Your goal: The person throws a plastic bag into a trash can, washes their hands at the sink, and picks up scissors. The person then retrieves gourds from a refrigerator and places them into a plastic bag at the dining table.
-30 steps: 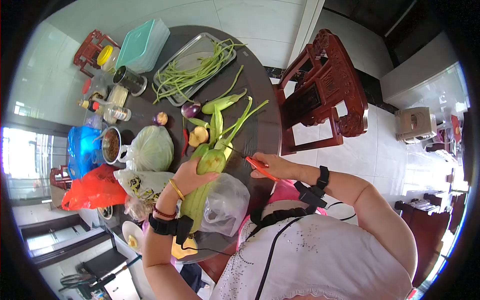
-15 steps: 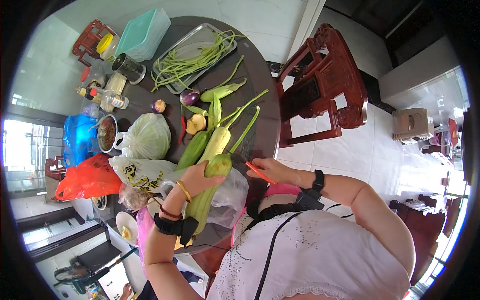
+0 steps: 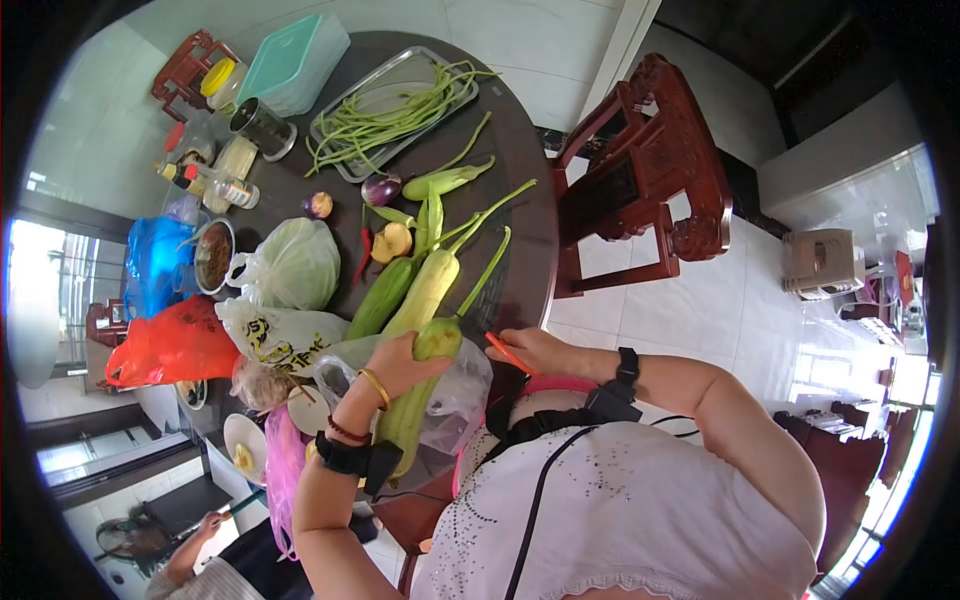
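My left hand (image 3: 403,367) is wrapped round the upper part of a pale green long gourd (image 3: 405,418), whose thin green stem points up and right. Beside it lie a yellowish gourd (image 3: 428,285) and a darker green one (image 3: 380,300). My right hand (image 3: 530,352) grips an orange-handled tool (image 3: 508,353) just right of the gourd's stem end; its dark blade is hard to make out. A clear plastic bag (image 3: 458,400) lies under and beside the held gourd.
Green beans (image 3: 400,120) lie on a metal tray (image 3: 345,165) at the table's far side. Eggplants (image 3: 380,189), bottles (image 3: 236,191), a red bag (image 3: 175,340) and a white bag (image 3: 275,335) stand around. A wooden chair (image 3: 650,190) is at right. Another person's arm (image 3: 190,548) shows at lower left.
The held gourd has come away from the yellowish gourd, down towards my body, with my left hand on it. Another person has come into view at lower left.
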Demonstrator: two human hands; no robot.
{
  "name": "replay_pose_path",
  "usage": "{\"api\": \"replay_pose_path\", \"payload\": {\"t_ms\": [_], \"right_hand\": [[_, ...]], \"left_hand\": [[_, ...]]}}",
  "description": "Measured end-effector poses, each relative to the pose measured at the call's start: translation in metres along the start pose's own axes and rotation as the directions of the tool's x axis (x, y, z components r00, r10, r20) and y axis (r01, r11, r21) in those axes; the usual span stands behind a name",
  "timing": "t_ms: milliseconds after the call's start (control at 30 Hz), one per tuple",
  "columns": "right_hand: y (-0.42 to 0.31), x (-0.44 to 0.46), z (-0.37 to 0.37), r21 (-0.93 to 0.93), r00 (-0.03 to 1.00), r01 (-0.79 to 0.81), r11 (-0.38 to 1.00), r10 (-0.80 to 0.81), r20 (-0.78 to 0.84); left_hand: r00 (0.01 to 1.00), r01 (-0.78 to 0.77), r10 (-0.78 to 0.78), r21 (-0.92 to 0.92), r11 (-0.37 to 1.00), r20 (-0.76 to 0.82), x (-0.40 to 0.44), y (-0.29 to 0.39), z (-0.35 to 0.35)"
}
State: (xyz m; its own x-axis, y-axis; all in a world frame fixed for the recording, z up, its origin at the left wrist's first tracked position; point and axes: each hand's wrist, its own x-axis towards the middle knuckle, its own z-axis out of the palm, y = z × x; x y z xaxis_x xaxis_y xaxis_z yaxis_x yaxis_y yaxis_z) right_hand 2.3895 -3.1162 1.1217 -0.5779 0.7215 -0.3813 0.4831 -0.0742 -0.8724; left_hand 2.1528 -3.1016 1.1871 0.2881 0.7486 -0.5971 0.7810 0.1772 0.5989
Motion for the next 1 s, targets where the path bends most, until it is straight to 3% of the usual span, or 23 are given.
{"api": "replay_pose_path", "payload": {"t_ms": [67,200,300,400,467,500,567,700,767,833,900,1000], "right_hand": [[0.004,0.002,0.003,-0.092,0.997,0.079,0.993,-0.078,0.018],[0.007,0.000,0.008,-0.102,0.986,0.167,0.981,-0.165,0.027],[0.021,0.005,0.015,0.000,0.973,0.232,0.973,-0.232,0.014],[0.017,0.009,0.014,-0.153,0.983,0.161,0.975,-0.145,0.112],[0.019,0.013,0.017,-0.019,0.967,-0.154,0.988,0.155,0.204],[0.022,0.015,0.018,-0.028,0.966,-0.149,0.988,0.151,0.211],[0.033,0.020,0.019,-0.058,0.996,-0.028,0.998,0.032,0.079],[0.047,0.039,-0.003,-0.260,0.991,-0.046,0.964,0.077,0.111],[0.033,0.041,-0.016,-0.733,1.000,-0.022,0.680,0.002,-0.029],[0.039,0.052,-0.027,-0.782,0.995,0.082,0.618,-0.089,0.034],[0.043,0.068,-0.035,-0.823,0.978,0.188,0.536,-0.183,0.104],[0.050,0.087,-0.035,-0.870,0.970,0.208,0.448,-0.211,0.123]], "left_hand": [[1.000,0.008,-0.007,0.021,1.000,-0.008,-0.001,-0.001,0.002],[1.000,0.021,-0.020,0.024,0.999,-0.016,-0.004,-0.004,0.007],[0.999,0.038,-0.038,0.017,0.999,0.002,0.000,-0.014,0.014],[1.000,-0.003,0.002,-0.072,0.997,-0.012,-0.003,-0.018,0.020],[1.000,0.001,-0.004,-0.086,0.996,-0.031,-0.003,-0.026,0.024],[0.999,0.003,-0.007,-0.093,0.996,-0.041,-0.004,-0.029,0.025],[0.997,0.000,-0.007,-0.101,0.995,-0.072,-0.005,-0.033,0.026],[0.974,0.047,-0.086,-0.185,0.982,-0.208,-0.026,-0.045,0.013],[0.936,0.013,-0.112,-0.286,0.958,-0.333,-0.049,-0.051,0.004],[0.876,-0.043,-0.142,-0.366,0.930,-0.462,-0.076,-0.052,-0.004],[0.720,-0.288,-0.087,-0.410,0.865,-0.689,-0.108,-0.047,-0.008],[0.611,-0.393,-0.162,-0.475,0.788,-0.775,-0.148,-0.039,-0.007]]}}
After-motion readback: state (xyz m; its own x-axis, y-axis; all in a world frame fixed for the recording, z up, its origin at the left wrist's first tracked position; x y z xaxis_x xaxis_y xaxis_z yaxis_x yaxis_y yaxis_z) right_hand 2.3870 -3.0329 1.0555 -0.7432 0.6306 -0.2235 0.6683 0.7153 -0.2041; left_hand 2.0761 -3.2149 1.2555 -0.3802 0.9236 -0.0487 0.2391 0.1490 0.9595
